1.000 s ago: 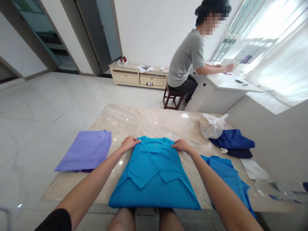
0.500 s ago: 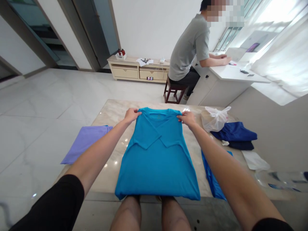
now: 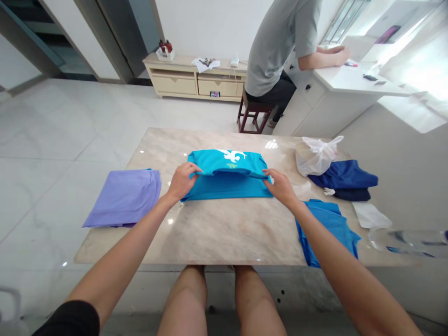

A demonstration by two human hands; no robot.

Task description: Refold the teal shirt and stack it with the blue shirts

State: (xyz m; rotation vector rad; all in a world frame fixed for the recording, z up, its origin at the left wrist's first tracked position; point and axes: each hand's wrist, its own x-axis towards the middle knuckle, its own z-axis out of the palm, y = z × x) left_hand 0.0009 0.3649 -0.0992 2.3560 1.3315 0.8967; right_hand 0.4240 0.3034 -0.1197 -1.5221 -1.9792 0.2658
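Observation:
A turquoise T-shirt, doubled over on itself, lies across the middle of the marble-look table. White print shows on its upper layer toward the far side. My left hand pinches the left end of the folded edge between thumb and fingers. At the opposite end, my right hand grips the same edge. Between the two hands the edge is lifted a little, leaving a shadowed gap above the lower layer.
To the left sits a folded purple garment. On the right are a blue garment, navy clothing, a tied plastic bag and a clear bottle. A person in a grey shirt sits beyond the table on a stool.
The shirt was spread lengthwise toward me with its sleeves folded in. Its neck end is now turned over toward me, showing the print, and both hands have come nearer.

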